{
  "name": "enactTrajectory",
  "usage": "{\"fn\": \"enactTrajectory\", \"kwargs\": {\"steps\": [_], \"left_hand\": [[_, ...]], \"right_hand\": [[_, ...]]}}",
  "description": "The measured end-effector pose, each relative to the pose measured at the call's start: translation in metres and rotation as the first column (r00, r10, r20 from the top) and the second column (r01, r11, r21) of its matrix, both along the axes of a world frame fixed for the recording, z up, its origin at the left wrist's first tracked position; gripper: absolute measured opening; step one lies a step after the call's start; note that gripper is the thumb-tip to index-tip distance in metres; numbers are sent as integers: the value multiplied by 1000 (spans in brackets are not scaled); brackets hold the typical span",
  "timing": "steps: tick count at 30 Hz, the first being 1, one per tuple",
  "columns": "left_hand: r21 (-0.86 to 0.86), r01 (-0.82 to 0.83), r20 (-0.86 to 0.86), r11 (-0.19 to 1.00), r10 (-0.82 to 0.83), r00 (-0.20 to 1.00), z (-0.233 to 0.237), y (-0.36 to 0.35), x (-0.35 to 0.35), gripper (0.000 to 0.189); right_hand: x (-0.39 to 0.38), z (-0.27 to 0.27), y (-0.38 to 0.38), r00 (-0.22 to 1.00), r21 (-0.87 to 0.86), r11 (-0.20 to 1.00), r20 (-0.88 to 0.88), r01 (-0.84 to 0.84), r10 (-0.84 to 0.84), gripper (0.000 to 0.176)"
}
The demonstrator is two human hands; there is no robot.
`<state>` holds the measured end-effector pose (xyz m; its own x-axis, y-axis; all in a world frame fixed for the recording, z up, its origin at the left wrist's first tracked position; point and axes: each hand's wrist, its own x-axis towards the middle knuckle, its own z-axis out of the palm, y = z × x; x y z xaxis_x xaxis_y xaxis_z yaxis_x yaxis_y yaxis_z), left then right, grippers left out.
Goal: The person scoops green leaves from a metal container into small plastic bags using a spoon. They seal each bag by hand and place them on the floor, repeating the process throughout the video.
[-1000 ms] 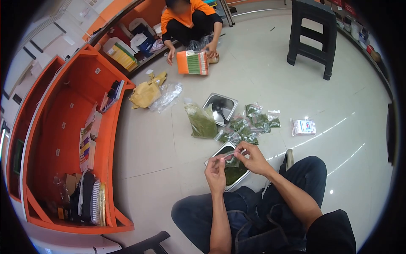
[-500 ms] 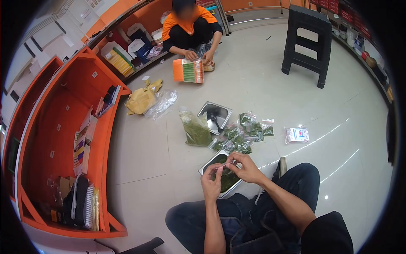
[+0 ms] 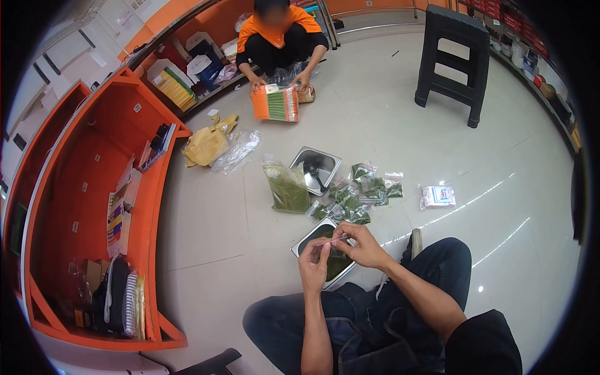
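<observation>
My left hand (image 3: 314, 261) and my right hand (image 3: 361, 245) pinch the top edge of a small clear bag (image 3: 331, 242) between them. Below the bag lies a metal tray (image 3: 300, 245) with dark green contents, partly hidden by my hands. Just beyond it, several small zip bags of green leaf (image 3: 350, 199) lie in a loose pile. A large clear bag of green material (image 3: 287, 187) stands left of the pile, beside a second metal tray (image 3: 335, 164) with a dark-handled utensil in it. A pack of small empty-looking bags (image 3: 439, 197) lies to the right.
A person in an orange shirt (image 3: 300, 28) crouches at the back, both hands at an orange and green bundle (image 3: 275, 104). Brown paper (image 3: 206, 147) and clear plastic (image 3: 237, 152) lie on the floor. An orange shelf (image 3: 81, 206) is at left, a black stool (image 3: 453, 65) at back right.
The other person's hands have moved apart and one now rests on the orange and green bundle, which has shifted slightly. My hands keep nearly the same pinch on the small bag.
</observation>
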<state>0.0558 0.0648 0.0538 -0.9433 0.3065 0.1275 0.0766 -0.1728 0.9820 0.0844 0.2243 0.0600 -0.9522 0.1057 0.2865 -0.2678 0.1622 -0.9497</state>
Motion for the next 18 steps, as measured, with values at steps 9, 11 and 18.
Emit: {"fn": "enactTrajectory", "kwargs": {"steps": [9, 11, 18], "left_hand": [[-31, 8, 70, 999, -6, 998, -1, 3, 1, 18], [-114, 10, 49, 993, -5, 999, -3, 1, 1, 19], [-77, 141, 175, 987, -126, 976, -4, 3, 1, 17]], "right_hand": [[-1, 4, 20, 987, -82, 996, 152, -41, 53, 13], [-3, -6, 28, 980, -98, 987, 139, -129, 142, 12], [-1, 12, 45, 966, -91, 996, 257, 1, 22, 15]]}}
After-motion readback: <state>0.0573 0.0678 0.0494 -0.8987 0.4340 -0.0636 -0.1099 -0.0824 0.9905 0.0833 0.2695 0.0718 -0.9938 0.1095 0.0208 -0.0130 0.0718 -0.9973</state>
